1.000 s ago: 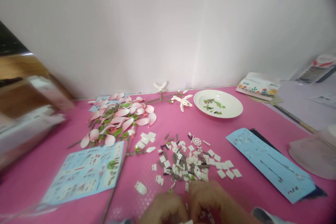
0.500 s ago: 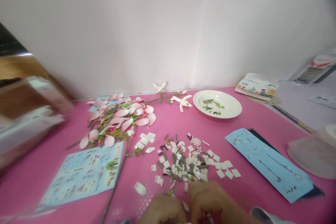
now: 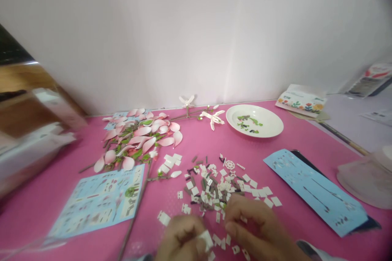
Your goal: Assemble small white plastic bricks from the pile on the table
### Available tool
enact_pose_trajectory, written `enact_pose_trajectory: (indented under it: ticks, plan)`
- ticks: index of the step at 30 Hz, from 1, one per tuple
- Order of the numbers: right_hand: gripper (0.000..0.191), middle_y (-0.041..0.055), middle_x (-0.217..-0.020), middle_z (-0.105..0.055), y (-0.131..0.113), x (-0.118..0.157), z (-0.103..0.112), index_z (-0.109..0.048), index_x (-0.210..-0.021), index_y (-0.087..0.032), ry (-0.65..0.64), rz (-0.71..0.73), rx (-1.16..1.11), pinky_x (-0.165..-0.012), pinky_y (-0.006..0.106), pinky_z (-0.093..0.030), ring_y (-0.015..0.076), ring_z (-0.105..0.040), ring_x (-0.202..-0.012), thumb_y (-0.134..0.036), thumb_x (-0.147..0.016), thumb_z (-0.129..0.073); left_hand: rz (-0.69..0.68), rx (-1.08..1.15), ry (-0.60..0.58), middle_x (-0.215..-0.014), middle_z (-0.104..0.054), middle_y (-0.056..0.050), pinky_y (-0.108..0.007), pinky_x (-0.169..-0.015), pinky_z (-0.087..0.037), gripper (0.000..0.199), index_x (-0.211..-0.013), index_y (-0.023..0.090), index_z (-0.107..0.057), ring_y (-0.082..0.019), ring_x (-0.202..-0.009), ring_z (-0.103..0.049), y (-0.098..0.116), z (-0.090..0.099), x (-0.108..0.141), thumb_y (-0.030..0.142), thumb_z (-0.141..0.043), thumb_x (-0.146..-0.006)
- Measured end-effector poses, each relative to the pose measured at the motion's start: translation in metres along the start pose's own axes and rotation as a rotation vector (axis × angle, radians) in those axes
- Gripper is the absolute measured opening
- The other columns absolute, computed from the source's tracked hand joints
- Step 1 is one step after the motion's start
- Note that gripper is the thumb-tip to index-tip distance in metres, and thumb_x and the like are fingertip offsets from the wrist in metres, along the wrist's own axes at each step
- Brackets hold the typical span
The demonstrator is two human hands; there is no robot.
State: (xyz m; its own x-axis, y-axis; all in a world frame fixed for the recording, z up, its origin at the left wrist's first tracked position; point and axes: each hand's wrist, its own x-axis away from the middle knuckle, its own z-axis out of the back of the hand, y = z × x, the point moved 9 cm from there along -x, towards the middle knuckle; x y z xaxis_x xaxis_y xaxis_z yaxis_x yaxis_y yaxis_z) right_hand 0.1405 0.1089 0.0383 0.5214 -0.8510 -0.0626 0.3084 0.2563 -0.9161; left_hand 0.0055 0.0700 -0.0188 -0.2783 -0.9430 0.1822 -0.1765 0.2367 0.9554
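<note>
My left hand (image 3: 180,238) sits at the bottom edge of the view, its fingers pinching a white plastic brick piece (image 3: 205,239), slightly blurred. My right hand (image 3: 254,226) curls just beside the near edge of a loose heap of small white, brown and dark building pieces (image 3: 214,189). Whether its fingers hold anything is hidden. Several white pieces lie scattered beneath both hands. Left of the heap rests a built stem with a white bud (image 3: 159,177).
Pink-and-white brick petals with green leaves (image 3: 139,136) lie on the pink mat (image 3: 183,147). A white plate of green pieces (image 3: 269,126), blue instruction sheets (image 3: 99,204) (image 3: 315,191) and a white flower branch (image 3: 212,117) surround the heap. A wall stands behind.
Both hands have risen toward the heap and spread apart. My left hand now shows a white piece between its fingers. The pieces near the hands have shifted slightly.
</note>
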Motion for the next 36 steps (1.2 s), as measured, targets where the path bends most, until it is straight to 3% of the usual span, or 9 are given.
enact_pose_trajectory:
  ticks: [4,10,19,22,27,31,36]
  plan:
    - [0.027,0.0009,-0.068,-0.058,0.009,-0.007,0.015,-0.054,-0.068,-0.020,0.123,-0.076,0.140,-0.061,0.029,-0.043,0.0165,-0.055,-0.064,-0.030,-0.093,-0.048,0.017,0.314,0.201,-0.044,-0.045,0.005,-0.022,-0.045,-0.024,0.034,-0.057,0.017,-0.056,-0.009,-0.042,-0.034,0.001,0.011,-0.005,0.043,-0.071,-0.072]
    - [0.021,0.0029,-0.079,-0.055,0.004,-0.007,0.004,-0.054,-0.074,-0.019,0.090,0.094,0.376,-0.068,0.032,-0.042,0.0191,-0.052,-0.078,-0.007,-0.088,-0.044,-0.020,0.374,0.349,-0.039,-0.043,0.006,-0.021,-0.043,-0.023,0.030,-0.055,0.016,-0.055,-0.008,-0.039,-0.029,0.005,0.022,-0.007,0.037,-0.069,-0.071]
    - [0.025,0.0052,-0.082,-0.055,-0.004,-0.008,0.000,-0.056,-0.069,-0.018,0.098,0.154,0.495,-0.067,0.036,-0.044,0.0211,-0.051,-0.080,0.003,-0.078,-0.047,-0.027,0.380,0.404,-0.041,-0.039,0.007,-0.020,-0.041,-0.020,0.031,-0.053,0.017,-0.053,-0.007,-0.039,-0.026,0.006,0.026,-0.005,0.038,-0.070,-0.069]
    - [0.025,0.0087,-0.093,-0.059,-0.006,-0.007,0.001,-0.061,-0.068,-0.018,0.134,0.196,0.516,-0.079,0.043,-0.047,0.0263,-0.053,-0.096,0.003,-0.074,-0.049,-0.021,0.378,0.403,-0.041,-0.039,0.007,-0.021,-0.042,-0.020,0.030,-0.053,0.017,-0.053,-0.007,-0.040,-0.024,0.005,0.025,-0.005,0.037,-0.069,-0.069]
    - [0.029,0.0097,-0.122,-0.061,0.001,-0.003,0.002,-0.070,-0.077,-0.023,0.152,0.199,0.585,-0.098,0.057,-0.041,0.0340,-0.043,-0.125,-0.001,-0.073,-0.051,-0.004,0.349,0.389,-0.039,-0.038,0.007,-0.021,-0.042,-0.019,0.030,-0.052,0.018,-0.052,-0.007,-0.039,-0.025,0.005,0.023,-0.006,0.036,-0.067,-0.070]
    - [0.029,0.0086,-0.130,-0.060,0.007,-0.003,0.001,-0.073,-0.086,-0.025,0.138,0.170,0.617,-0.099,0.060,-0.042,0.0356,-0.045,-0.127,-0.006,-0.075,-0.055,-0.007,0.322,0.368,-0.037,-0.040,0.006,-0.022,-0.042,-0.019,0.029,-0.052,0.018,-0.053,-0.008,-0.038,-0.027,0.005,0.022,-0.007,0.035,-0.066,-0.071]
    - [0.027,0.0083,-0.126,-0.063,0.008,-0.007,0.002,-0.074,-0.083,-0.025,0.139,0.150,0.621,-0.098,0.056,-0.045,0.0331,-0.048,-0.124,-0.009,-0.083,-0.052,0.033,0.303,0.370,-0.039,-0.038,0.006,-0.022,-0.042,-0.016,0.028,-0.051,0.018,-0.051,-0.008,-0.039,-0.025,0.000,0.022,-0.006,0.034,-0.065,-0.070]
